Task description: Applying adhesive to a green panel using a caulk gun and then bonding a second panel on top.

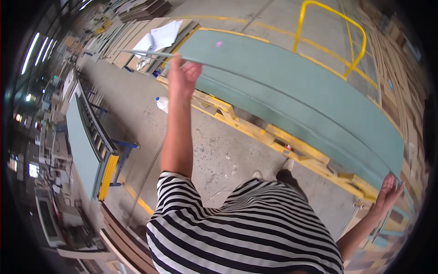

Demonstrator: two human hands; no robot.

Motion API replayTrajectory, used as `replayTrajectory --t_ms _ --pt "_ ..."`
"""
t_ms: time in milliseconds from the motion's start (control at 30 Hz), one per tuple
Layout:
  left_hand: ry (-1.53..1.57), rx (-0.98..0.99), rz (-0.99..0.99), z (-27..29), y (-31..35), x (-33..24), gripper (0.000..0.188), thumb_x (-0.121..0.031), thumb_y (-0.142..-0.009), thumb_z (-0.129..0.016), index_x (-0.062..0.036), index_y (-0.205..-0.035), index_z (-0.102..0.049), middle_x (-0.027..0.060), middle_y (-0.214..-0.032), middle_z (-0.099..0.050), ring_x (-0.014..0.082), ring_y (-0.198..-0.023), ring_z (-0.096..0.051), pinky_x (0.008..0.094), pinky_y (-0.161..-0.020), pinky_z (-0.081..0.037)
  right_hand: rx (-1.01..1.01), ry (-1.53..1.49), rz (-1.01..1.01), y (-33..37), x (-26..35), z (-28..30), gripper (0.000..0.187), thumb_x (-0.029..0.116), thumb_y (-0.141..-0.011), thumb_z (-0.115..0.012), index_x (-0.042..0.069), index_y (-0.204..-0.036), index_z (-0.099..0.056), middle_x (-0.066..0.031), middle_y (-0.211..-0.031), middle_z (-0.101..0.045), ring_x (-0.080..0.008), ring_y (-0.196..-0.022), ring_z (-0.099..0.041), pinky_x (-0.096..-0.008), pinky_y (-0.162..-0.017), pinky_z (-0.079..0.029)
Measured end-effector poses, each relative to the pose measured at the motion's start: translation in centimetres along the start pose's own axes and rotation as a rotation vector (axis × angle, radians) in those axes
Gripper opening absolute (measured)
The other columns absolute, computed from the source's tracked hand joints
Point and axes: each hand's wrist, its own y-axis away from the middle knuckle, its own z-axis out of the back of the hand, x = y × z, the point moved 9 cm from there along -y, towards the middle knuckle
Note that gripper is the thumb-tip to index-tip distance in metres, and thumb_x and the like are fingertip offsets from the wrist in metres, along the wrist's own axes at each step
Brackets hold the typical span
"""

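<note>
A long, thin grey-green strip (150,53) runs across the view from upper left to lower right, bowing along its length. My left hand (185,77) is closed at the strip near its left end, thumb upright and fingers curled, slightly blurred. Far to the right, my right hand (388,192) grips the strip's other end between fingers and thumb. Beneath it lies a wide grey-green panel (283,68) with a small pink mark, on a yellow wooden-looking support (255,128). Whether the strip touches the panel, I cannot tell.
A yellow tubular handle (299,23) rises behind the panel. White sheets (162,36) lie on boards at upper left. A white jug (161,104) stands on the floor. At left is a blue-legged rack (125,145) with panels; timber stacks (388,77) line the right.
</note>
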Motion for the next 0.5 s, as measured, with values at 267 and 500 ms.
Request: replayTrajectory --t_ms 267,500 --pt "-0.053 -0.034 -0.010 -3.4 -4.3 1.4 0.057 -0.044 -0.088 -0.062 0.0035 -0.114 -0.044 0.0167 -0.078 -0.062 0.0228 -0.067 -0.062 0.0323 -0.062 -0.052 0.021 0.131 -0.141 -6.8 -0.4 -3.7 0.070 0.036 -0.087 -0.069 -0.014 -0.125 -0.040 -0.0199 -0.124 -0.055 -0.0286 -0.111 -0.059 -0.0333 -0.092 -0.054" --pt "-0.101 -0.068 0.022 -4.7 -5.7 1.1 0.050 -0.044 -0.087 -0.063 0.0030 -0.104 -0.053 0.0167 -0.079 -0.062 0.0237 -0.068 -0.061 0.0354 -0.063 -0.052 0.002 0.137 -0.107 -9.0 -0.6 -5.3 0.072 0.037 -0.084 -0.073 -0.016 -0.119 -0.041 -0.0204 -0.118 -0.057 -0.0286 -0.105 -0.061 -0.0327 -0.088 -0.056"
